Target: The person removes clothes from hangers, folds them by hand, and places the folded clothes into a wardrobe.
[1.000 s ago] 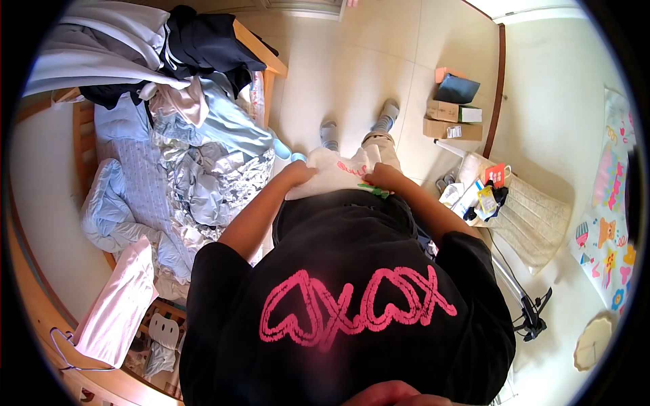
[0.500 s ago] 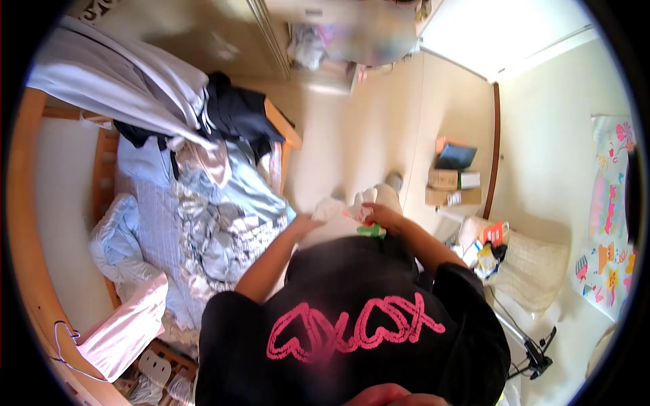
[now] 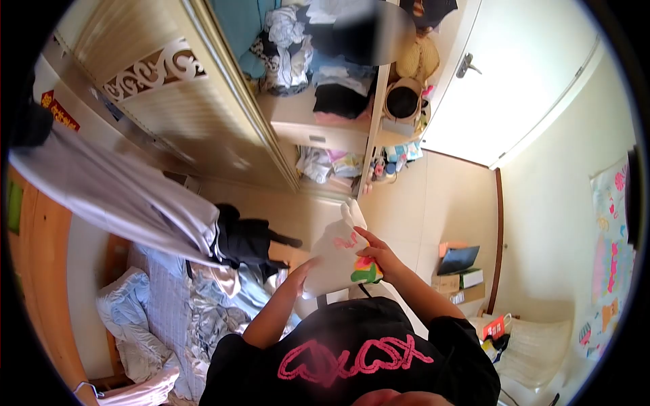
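A folded white garment (image 3: 332,257) with pink lettering and a pink, yellow and green print is held up in front of my waist. My right hand (image 3: 376,253) grips its right side, fingers curled over the edge by the print. At the opposite side, my left hand (image 3: 296,277) is closed on the left edge, with some fingertips hidden. Beyond the garment stands an open wardrobe (image 3: 325,132) with stacked clothes (image 3: 345,98) on its shelf and more clothes in a lower compartment.
To the left is a bed (image 3: 166,298) heaped with rumpled clothes. A grey-lilac cloth (image 3: 128,189) and black clothing (image 3: 247,237) hang beside it. Boxes (image 3: 460,287) sit on the floor at right near a chair (image 3: 535,345). A white door (image 3: 514,74) is at far right.
The view has tilted up toward the wardrobe, which now shows its shelves. Both hands have raised the white garment from the lap to in front of the waist.
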Tool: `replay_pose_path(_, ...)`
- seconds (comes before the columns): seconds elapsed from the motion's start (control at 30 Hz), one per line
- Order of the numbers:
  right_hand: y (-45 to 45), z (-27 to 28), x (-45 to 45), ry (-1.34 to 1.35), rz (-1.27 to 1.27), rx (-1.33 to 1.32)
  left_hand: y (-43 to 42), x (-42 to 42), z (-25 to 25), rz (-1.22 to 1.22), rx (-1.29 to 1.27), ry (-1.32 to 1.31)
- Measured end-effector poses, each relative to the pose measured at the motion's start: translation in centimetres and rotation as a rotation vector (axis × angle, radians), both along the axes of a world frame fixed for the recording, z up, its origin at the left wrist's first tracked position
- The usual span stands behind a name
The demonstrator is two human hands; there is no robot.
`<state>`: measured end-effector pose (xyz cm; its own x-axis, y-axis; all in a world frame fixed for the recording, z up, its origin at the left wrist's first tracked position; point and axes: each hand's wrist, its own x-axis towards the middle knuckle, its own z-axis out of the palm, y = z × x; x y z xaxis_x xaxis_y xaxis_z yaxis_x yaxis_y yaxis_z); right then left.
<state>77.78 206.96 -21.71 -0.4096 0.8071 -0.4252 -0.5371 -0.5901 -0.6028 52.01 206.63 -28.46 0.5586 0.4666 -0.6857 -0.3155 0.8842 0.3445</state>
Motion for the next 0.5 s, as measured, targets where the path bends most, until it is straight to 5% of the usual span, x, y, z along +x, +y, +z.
replay_pose_path(0.27,14.0,8.6,3.5,-0.131,0.113,0.321,14.8,1.3,4.0,0.189,0.080,0.052)
replay_pose_path(0.37,18.1,9.6,4.0,-0.228,0.172,0.494,17.7,2.3,13.9,0.325,0.105,-0.005)
replay_pose_path(0.5,23.7,12.3,2.9,-0.252,0.295,0.616,23.4,-1.3,14.7,0.276,0.358,0.217)
